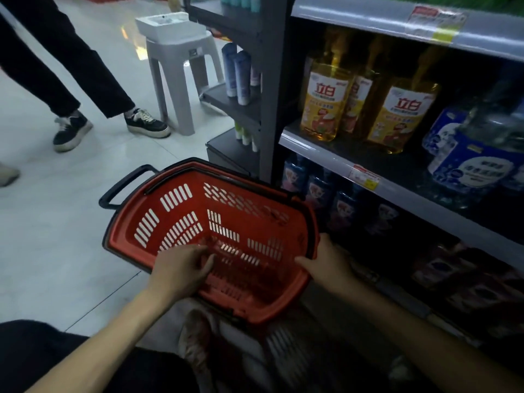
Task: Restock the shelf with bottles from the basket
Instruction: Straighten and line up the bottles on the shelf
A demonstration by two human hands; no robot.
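A red slotted plastic basket [175,205] with black handles sits tilted in front of me, and I see no bottles inside it. My left hand [181,272] grips the near left rim, fingers curled over the edge into the basket. My right hand [326,263] grips the near right rim beside the shelf. On the middle shelf [320,157] stand yellow bottles [323,100] and blue-labelled bottles [470,163]. Dark blue bottles [320,191] line the shelf below.
Another person's legs and dark sneakers [147,124] stand on the pale tiled floor at the left. A grey plastic stool [181,69] carries a white basin. A side rack [241,103] holds tubes. My knee and shoe are under the basket.
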